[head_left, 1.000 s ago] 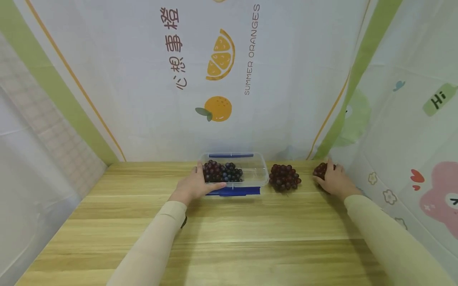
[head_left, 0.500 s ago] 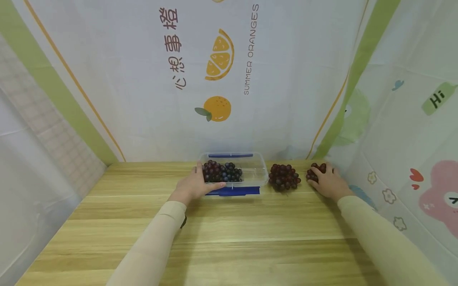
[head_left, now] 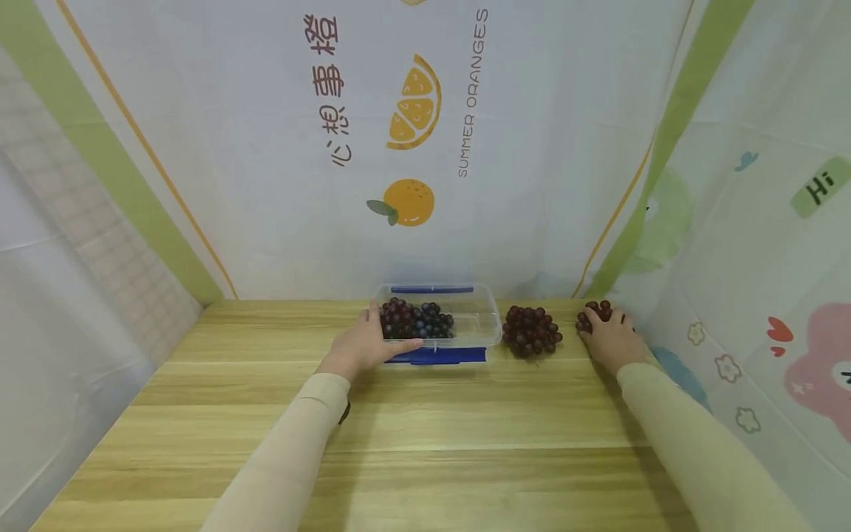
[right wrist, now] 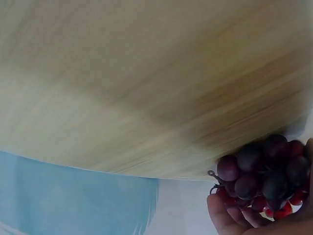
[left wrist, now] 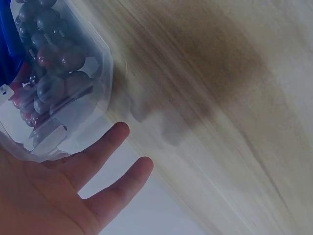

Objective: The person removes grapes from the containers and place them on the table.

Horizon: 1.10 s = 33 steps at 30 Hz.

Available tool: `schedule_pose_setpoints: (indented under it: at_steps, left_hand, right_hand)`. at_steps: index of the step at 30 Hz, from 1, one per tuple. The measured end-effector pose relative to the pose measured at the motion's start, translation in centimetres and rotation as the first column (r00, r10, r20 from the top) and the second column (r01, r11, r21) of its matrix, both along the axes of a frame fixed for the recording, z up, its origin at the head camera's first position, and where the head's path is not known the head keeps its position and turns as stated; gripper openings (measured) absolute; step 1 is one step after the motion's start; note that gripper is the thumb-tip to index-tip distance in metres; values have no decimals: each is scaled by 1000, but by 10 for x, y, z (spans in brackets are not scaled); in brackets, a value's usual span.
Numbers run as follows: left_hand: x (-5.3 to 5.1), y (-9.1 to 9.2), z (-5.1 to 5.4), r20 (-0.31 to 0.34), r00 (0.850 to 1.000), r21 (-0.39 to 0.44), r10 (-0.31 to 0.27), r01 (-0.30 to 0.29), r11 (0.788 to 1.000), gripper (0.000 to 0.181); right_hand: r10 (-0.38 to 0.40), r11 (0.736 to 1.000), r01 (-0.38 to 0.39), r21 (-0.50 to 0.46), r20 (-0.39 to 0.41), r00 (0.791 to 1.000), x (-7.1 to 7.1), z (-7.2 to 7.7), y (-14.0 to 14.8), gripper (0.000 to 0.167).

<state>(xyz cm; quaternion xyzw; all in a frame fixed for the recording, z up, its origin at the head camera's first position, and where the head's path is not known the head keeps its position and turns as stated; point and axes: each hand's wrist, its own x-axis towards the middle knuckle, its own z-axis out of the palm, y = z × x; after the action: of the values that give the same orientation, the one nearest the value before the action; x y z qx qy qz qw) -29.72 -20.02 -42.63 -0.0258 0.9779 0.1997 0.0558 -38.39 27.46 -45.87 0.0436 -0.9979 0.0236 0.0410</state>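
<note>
A clear box with blue clips (head_left: 475, 325) stands at the table's back edge, dark grape bunches (head_left: 414, 321) in its left part. My left hand (head_left: 362, 346) rests at its left end, thumb along the front rim; in the left wrist view two fingers of that hand (left wrist: 63, 196) extend beside the box wall (left wrist: 110, 68). A red grape bunch (head_left: 530, 331) lies just right of the box. Farther right, my right hand (head_left: 614, 341) holds a smaller dark red bunch (head_left: 594, 314); the right wrist view shows fingers curled around these grapes (right wrist: 264, 171).
The wooden table (head_left: 425, 428) reaches back to a white curtain (head_left: 319, 244) printed with oranges. At the right a patterned cloth (head_left: 751, 295) hangs along the table's side, close to my right arm.
My right hand first shifted left with the small bunch, then turned slightly, showing its grapes differently. The left hand and the box have stayed in place.
</note>
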Motion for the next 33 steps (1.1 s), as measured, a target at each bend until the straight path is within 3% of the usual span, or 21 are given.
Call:
schedule_pose_setpoints:
  at_steps: [7,12,17,25,29,33]
  left_hand:
    - [-1,1,1,-8,1000,2,-2,2,1000,151]
    - [0,1,1,1,1000,4,0,0,1000,150]
    - [1,0,2,6,1000,1,1,-1,1000,151]
    - [-1,-1,0,4,1000,-7,1,-1,1000,151]
    - [-2,-1,-1,-9,1000,-10,-2,2,1000,151]
    - [-2,-1,0,-6,1000,-18,-6,6,1000,151]
  right_hand:
    - [-23,996,35,-85,143,989,-4,9,2,72]
    - [5,997,3,-72,106,994,-4,27,-3,78]
    - [61,998,-59,-32,68,996,-8,58,-16,83]
    - [201,979,-200,-32,33,979,-9,108,-67,74]
    - [250,968,-251,27,16,968,-4,125,-102,75]
    - [294,953,-297,58,65,954,1,134,-133,80]
